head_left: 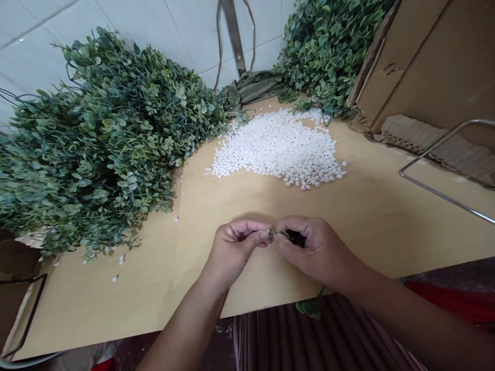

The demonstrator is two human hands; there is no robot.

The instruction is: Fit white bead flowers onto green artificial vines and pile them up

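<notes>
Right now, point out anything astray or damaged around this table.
A few white pieces lie at the left, apart from the main pile. On the right, the cardboard box has a ragged, torn edge.

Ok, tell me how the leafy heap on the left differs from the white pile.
Colour: the leafy heap is green, while the white pile is white.
Height: the leafy heap stands tall and bushy; the white pile lies low and spread out.
Make-up: the leafy heap is tangled stems and leaves, the white pile loose little pieces.
Both rest on the table.
</notes>
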